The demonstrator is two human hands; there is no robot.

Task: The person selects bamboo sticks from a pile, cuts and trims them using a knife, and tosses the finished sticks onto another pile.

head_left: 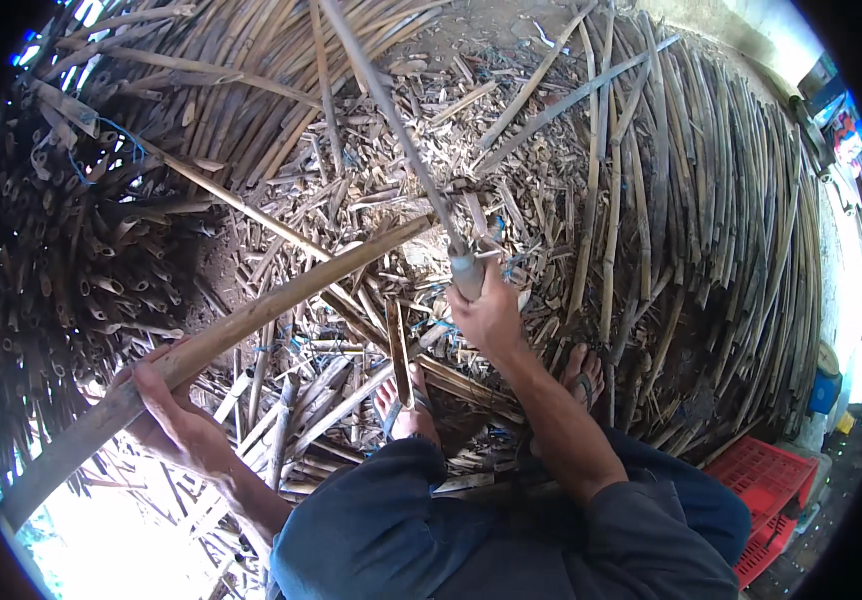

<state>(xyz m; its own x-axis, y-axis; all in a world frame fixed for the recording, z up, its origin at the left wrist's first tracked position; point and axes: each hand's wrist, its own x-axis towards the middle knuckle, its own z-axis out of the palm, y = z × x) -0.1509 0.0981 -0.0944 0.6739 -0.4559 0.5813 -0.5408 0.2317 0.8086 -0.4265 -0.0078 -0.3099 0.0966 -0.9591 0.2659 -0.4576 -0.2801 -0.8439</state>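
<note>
My left hand (pixel 176 415) is wrapped around a thick bamboo pole (pixel 281 305), which slants from the lower left up to the middle of the view. The pole's far end lies just left of a machete (pixel 398 135) with a long, narrow grey blade. My right hand (pixel 491 315) grips its pale handle, and the blade points up and away to the left. Whether the blade touches the pole end, I cannot tell. Below them, a short split piece of bamboo (pixel 398 350) stands by my left foot.
Chips and offcuts (pixel 511 190) cover the ground. Long bamboo poles (pixel 721 170) lie stacked at the right, with more poles (pixel 241 60) at the far left. Cut pole ends (pixel 61 260) crowd the left side. A red plastic crate (pixel 766 480) stands at the lower right. My sandalled feet are close by.
</note>
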